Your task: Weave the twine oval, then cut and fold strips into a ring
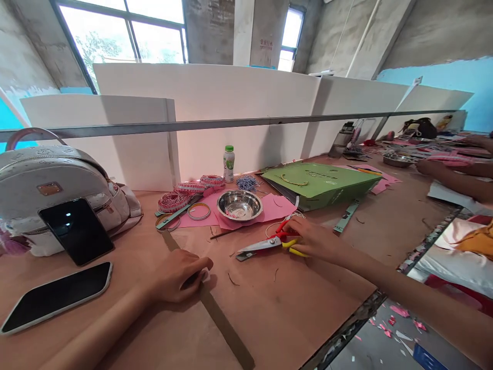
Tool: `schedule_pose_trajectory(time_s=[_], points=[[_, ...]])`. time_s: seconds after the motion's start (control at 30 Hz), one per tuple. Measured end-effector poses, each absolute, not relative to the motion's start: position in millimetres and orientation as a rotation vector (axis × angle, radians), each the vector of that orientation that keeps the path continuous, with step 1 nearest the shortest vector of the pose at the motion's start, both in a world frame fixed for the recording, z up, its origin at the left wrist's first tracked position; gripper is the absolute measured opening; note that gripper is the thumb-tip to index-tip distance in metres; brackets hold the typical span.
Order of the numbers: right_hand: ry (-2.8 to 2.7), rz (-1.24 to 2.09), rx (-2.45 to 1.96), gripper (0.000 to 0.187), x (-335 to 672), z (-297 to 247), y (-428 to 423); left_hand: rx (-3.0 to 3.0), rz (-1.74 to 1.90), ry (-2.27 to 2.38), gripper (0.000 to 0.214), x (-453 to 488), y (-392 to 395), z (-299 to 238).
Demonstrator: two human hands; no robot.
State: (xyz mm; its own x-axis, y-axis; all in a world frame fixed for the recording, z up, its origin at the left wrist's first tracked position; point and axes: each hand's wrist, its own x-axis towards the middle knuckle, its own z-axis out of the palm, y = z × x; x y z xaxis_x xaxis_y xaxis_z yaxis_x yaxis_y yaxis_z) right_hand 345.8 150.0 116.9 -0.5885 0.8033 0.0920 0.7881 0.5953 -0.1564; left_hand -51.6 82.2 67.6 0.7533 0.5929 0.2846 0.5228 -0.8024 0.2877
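Observation:
My left hand [179, 275] rests on a long brown cardboard strip [227, 329] that runs diagonally across the table, its fingers curled down and pressing on the strip. My right hand [311, 239] lies over the red and yellow handles of a pair of scissors [260, 246], fingers closed around them. The scissor blades point left and lie flat on the brown tabletop [292, 303].
A steel bowl [239, 205] sits on pink paper [275, 208], with bangles [199, 210], beaded rings [173, 201], a small bottle [228, 163] and a green paper bag [323, 182] behind. Two phones [57, 295] and a white backpack [42, 180] are left. Another person's arm [454, 177] works far right.

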Motion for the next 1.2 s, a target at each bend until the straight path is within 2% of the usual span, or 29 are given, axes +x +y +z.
schedule_pose_trajectory(time_s=[0.2,0.3,0.4,0.6,0.83,1.03,1.2], points=[[-2.844,0.220,-1.167,0.022,344,129,158,2.836,0.527,0.835,0.019,-46,83,66],[-2.851,0.105,-1.095,0.022,319,140,148,2.856,0.516,0.811,0.018,-44,83,63],[-2.897,0.126,-0.864,0.017,276,141,140,2.816,0.571,0.839,0.016,-45,83,62],[-2.998,-0.289,-0.669,0.017,208,117,143,2.769,0.600,0.866,0.015,-47,84,61],[-3.042,-0.412,-0.771,0.018,193,102,142,2.764,0.603,0.853,0.020,-48,86,60],[-3.058,-0.373,-0.705,0.015,190,99,143,2.757,0.610,0.842,0.022,-48,86,58],[-3.076,-0.030,-0.533,0.004,196,104,138,2.757,0.620,0.857,0.022,-48,85,58]])
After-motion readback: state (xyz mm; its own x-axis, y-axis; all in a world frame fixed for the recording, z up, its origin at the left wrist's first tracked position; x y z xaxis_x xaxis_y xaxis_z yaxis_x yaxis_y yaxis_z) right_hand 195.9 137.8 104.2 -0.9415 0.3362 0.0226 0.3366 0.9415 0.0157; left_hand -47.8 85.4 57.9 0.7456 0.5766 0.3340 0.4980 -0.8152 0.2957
